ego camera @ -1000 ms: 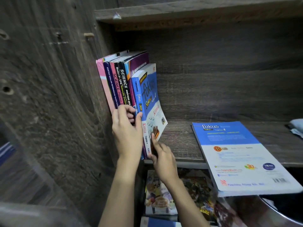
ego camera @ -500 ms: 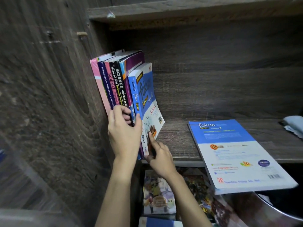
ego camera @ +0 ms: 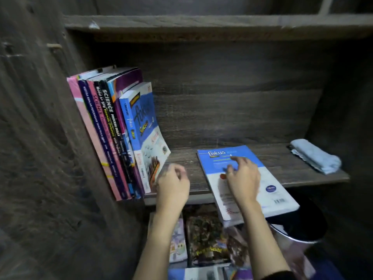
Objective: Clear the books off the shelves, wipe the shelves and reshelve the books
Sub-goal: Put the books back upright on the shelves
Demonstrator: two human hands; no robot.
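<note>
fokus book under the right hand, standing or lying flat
Flat: the fokus book lies cover up on the shelf, near end overhanging its edge, right hand on it.

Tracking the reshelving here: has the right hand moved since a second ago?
Yes. The right hand has moved rightward along the shelf, away from the foot of the upright Fokus book, and now lies on the flat Fokus book.

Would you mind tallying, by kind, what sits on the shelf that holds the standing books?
Upright books: 7, as far as the spines can be told apart
Book lying flat: 1
Folded light blue cloth: 1
Total: 9
</note>
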